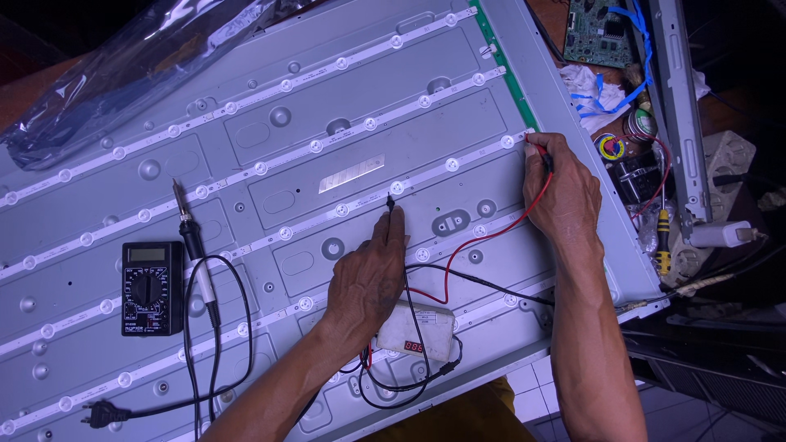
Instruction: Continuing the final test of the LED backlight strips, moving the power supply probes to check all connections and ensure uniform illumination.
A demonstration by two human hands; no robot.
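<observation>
Probes sat on one LED strip (327, 214) running lower left to upper right: left hand (366, 282) pinched the black probe (390, 202) mid-frame, right hand (563, 192) pinched the red probe (541, 151) near the strip's right end.

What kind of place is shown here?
Probably an electronics repair bench. A television back panel with light strips lies opened, a multimeter and soldering iron rest on it, and both hands press test probes to a strip.

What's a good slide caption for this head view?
Left hand and right hand press black probe and red probe onto backlight LED strip.
</observation>
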